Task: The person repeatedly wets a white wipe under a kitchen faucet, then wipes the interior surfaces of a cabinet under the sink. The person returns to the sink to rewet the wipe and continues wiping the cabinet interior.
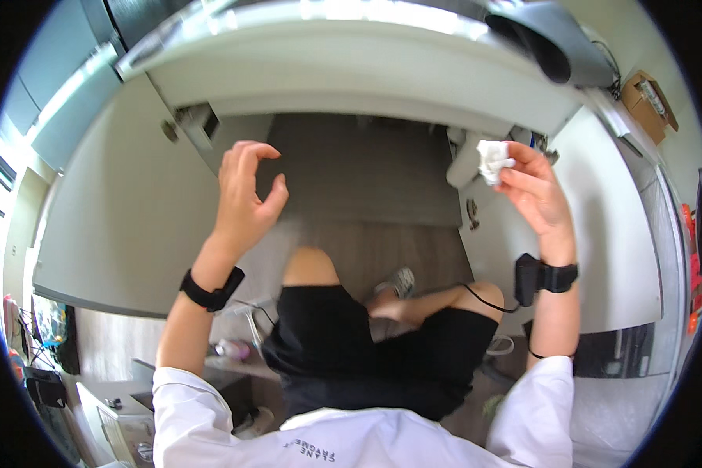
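Note:
My right hand (531,186) pinches a crumpled white tissue (494,160) between thumb and fingertips. It is raised before the opened right cabinet door (596,234). Across from it, my left hand (248,181) holds nothing, with its thumb and fingers curved apart. Below that hand's wrist lies the opened left cabinet door (111,222), with a round knob (169,131) near its upper edge. Between my hands is the dark interior of the low cabinet (357,169). Pale pipes (467,158) run along its right side.
A counter front (351,64) spans the top of the view. At its upper right stands a grey curved object (561,44), with a cardboard box (649,105) beyond. A purplish bottle (233,349) sits on the lower left. Black cables lead from both wristbands (553,277).

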Available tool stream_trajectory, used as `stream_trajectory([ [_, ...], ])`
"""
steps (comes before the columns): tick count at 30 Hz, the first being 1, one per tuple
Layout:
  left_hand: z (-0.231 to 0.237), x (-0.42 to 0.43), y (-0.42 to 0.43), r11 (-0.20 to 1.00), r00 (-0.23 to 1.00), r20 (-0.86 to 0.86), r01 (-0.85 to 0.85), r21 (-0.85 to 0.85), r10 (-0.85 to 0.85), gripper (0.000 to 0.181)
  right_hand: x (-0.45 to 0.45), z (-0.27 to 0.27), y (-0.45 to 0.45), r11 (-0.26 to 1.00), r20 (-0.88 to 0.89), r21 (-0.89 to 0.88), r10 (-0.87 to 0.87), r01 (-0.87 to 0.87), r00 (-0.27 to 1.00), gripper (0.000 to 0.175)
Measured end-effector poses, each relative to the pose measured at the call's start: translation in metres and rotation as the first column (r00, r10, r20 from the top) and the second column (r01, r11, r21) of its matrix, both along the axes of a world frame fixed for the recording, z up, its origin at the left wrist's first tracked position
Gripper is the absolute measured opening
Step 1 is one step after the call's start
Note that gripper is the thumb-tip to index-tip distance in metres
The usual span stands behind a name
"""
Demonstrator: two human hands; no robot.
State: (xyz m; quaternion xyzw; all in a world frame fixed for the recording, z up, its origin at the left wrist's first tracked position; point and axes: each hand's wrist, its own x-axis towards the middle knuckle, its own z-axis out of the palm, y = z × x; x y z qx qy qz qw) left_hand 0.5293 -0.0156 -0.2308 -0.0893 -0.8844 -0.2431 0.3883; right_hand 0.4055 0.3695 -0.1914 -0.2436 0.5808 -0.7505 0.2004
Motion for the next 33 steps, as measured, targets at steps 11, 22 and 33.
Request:
stream_trajectory([
  [11, 0.109, -0.128, -0.04, 0.948, 0.923, -0.307, -0.285, -0.14, 0.232, 0.023, -0.044, 0.12, -0.072, 0.883, -0.624, 0.037, -0.346, 0.468, 0.701, 0.029],
  [22, 0.168, -0.189, -0.069, 0.861, 0.876, 0.234, -0.306, -0.407, 0.422, 0.049, -0.13, 0.127, -0.147, 0.838, -0.543, 0.052, -0.433, 0.543, 0.72, 0.03],
  [33, 0.189, -0.191, -0.078, 0.954, 0.838, 0.471, -0.179, -0.24, 0.275, 0.053, -0.148, 0.157, -0.14, 0.853, -0.159, 0.291, -0.404, 0.434, 0.901, 0.02],
])
